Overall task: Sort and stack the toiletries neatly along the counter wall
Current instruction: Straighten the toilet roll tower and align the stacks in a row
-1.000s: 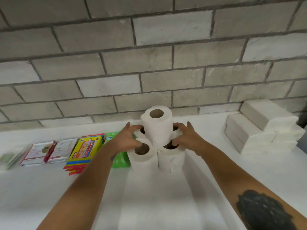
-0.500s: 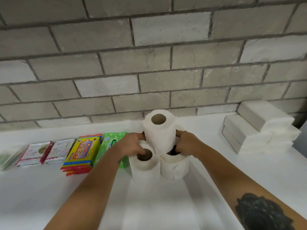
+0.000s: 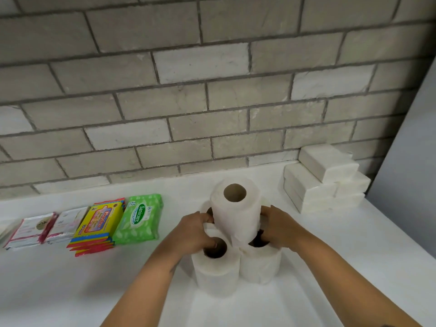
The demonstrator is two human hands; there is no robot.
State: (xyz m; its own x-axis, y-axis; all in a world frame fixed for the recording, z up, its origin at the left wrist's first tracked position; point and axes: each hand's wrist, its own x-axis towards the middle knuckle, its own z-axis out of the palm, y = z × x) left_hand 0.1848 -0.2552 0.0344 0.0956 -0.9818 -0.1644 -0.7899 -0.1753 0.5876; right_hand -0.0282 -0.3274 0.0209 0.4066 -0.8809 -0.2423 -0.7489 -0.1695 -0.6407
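- Rolls stand mid-counter, well short of the wall (image 3: 212, 95): a top roll (image 3: 236, 208) sits upright on a cluster of lower rolls, of which the front left roll (image 3: 215, 267) and the front right roll (image 3: 260, 263) show plainly; others behind are mostly hidden.
- Left hand (image 3: 191, 234) curls round the rims of the left-side rolls, with fingertips at the core hole of the front left roll.
- Right hand (image 3: 279, 228) grips the right-side rolls the same way, fingers hooked at the rim of the front right roll, beside the top roll.
- Neither hand holds the top roll itself; it only rests between them, so I judge it the piece most likely to tip.
- Step in hand, as I read it: squaring up the pyramid or sliding it as one block toward the wall.
- To do that well, squeeze the base rolls together evenly from both sides, keep them flat on the counter (image 3: 70, 291), and push slowly so the top roll stays centred.
- Soft paper dents easily; a light grip should do.
- Along the back edge to the left lie the green wipes (image 3: 139, 219), the yellow pack (image 3: 99, 223) and two pale sachets (image 3: 44, 228).
- In the back right corner sits a tissue stack (image 3: 325, 180).
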